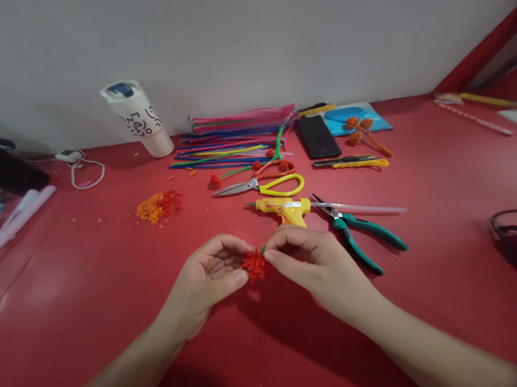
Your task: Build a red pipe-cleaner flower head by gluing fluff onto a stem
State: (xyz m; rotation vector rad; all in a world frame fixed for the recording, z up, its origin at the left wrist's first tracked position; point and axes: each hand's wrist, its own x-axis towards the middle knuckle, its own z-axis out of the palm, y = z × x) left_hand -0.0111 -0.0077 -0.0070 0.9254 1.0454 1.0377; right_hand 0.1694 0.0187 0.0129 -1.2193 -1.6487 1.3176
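A loose heap of orange and red clippings (pixel 159 204) lies at the left of the red counter (pixel 85 277). Next comes the person's left hand (pixel 213 272), cupped palm-up, its grip closed lightly with thumb and fingertips on the left side of a red tuft (pixel 254 265). The tuft is held just above the counter, between both hands. A short bit of green stem (pixel 263 248) shows at its upper edge, and a yellow glue gun (pixel 284 208) lies just behind it.

The right hand (pixel 309 259) meets the tuft from the other side, its grip pinched at the stem end. The tuft looks very light, soft and bristly, so it is unlikely to slip but would flatten under a hard squeeze. The stem seems the firmer place to hold. Green-handled pliers (pixel 360 233) lie farther right.
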